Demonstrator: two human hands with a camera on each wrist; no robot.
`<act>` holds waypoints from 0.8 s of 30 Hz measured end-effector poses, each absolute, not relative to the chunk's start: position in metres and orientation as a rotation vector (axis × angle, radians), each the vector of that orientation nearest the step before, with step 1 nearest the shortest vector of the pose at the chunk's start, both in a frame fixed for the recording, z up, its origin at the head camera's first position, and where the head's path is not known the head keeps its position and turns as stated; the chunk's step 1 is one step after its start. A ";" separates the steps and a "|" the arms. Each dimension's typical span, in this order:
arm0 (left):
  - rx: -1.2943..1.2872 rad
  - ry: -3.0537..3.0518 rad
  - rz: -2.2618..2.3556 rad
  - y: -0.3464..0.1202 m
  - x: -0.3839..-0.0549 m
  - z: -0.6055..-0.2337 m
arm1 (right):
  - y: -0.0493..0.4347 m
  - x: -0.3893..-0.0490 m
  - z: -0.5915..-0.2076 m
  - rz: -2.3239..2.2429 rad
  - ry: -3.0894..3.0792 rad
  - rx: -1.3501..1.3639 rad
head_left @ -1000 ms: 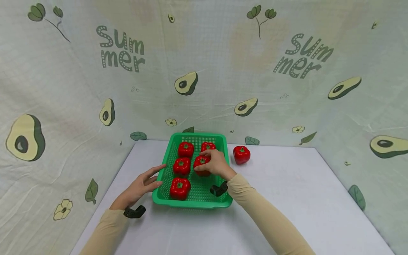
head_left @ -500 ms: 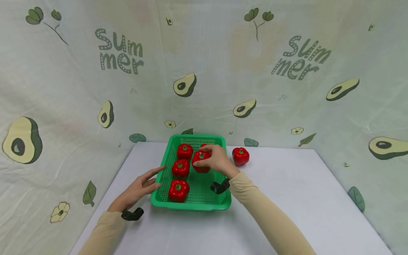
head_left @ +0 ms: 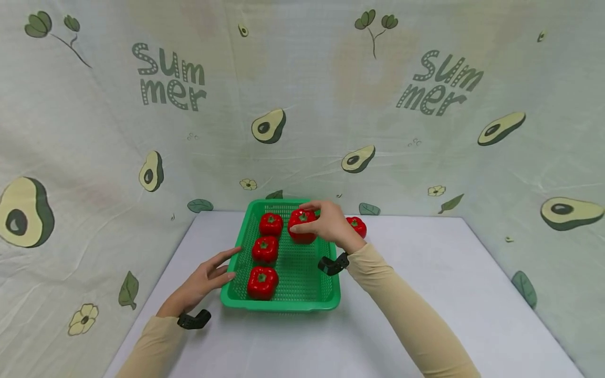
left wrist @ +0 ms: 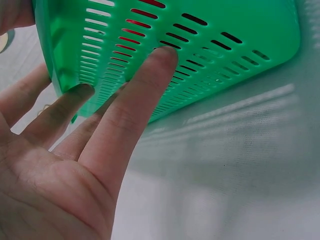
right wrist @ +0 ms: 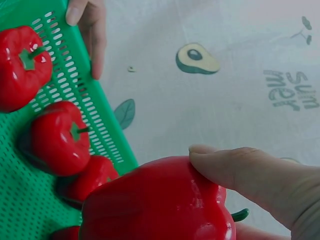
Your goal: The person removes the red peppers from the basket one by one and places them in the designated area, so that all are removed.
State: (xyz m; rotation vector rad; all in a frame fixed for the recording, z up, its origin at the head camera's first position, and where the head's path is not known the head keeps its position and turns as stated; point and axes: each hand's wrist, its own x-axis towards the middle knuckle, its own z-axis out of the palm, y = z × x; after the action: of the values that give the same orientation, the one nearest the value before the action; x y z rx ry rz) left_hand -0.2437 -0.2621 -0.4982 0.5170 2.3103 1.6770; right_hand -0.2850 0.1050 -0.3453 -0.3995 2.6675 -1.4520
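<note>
My right hand (head_left: 328,223) pinches a red bell pepper (head_left: 302,233) between thumb and fingers, above the back right part of a green plastic basket (head_left: 302,305). In the right wrist view the held bell pepper (right wrist: 155,205) fills the bottom, its green stem (right wrist: 240,215) pointing right. Three more peppers (head_left: 265,250) stand in a column along the basket's left side. My left hand (head_left: 200,283) lies at the left wall, fingers spread. In the left wrist view its fingertips (left wrist: 165,57) touch the slotted outer wall. The held pepper and right hand cover the basket's back right corner.
Another red pepper (head_left: 357,226) sits on the white table (head_left: 416,273) right of the basket, partly behind my right hand. A printed cloth (head_left: 307,94) with avocados hangs behind and along both sides of the table.
My right hand has lifted the pepper off the basket floor and carried it toward the back, over the back right pepper's spot. The left hand keeps its place at the basket.
</note>
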 end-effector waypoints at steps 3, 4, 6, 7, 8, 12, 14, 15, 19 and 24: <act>0.521 2.306 1.681 -0.263 -0.244 -0.498 | 0.109 -0.286 -0.342 -1.456 2.670 -0.399; 0.521 2.304 1.684 -0.262 -0.244 -0.498 | 0.110 -0.286 -0.342 -1.467 2.667 -0.400; 0.519 2.302 1.687 -0.262 -0.243 -0.498 | 0.113 -0.286 -0.340 -1.479 2.663 -0.403; 0.518 2.301 1.687 -0.262 -0.243 -0.498 | 0.114 -0.286 -0.339 -1.482 2.665 -0.404; 0.516 2.297 1.689 -0.262 -0.243 -0.498 | 0.116 -0.286 -0.338 -1.481 2.669 -0.400; 0.511 2.292 1.693 -0.262 -0.242 -0.498 | 0.121 -0.287 -0.334 -1.481 2.669 -0.379; 0.509 2.297 1.690 -0.262 -0.242 -0.498 | 0.123 -0.288 -0.331 -1.469 2.671 -0.375; 0.509 2.298 1.688 -0.262 -0.242 -0.498 | 0.125 -0.288 -0.329 -1.465 2.674 -0.375; 0.517 2.299 1.685 -0.262 -0.244 -0.499 | 0.132 -0.290 -0.322 -1.435 2.726 -0.389; 0.525 2.304 1.687 -0.262 -0.244 -0.499 | 0.143 -0.293 -0.313 -1.484 2.712 -0.368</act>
State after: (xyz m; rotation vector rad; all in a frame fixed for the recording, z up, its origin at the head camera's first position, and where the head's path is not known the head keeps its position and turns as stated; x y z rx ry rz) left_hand -0.2445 -0.2622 -0.4990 0.5250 2.3038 1.6869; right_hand -0.2934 0.1432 -0.3134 -0.3681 2.7119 -1.4836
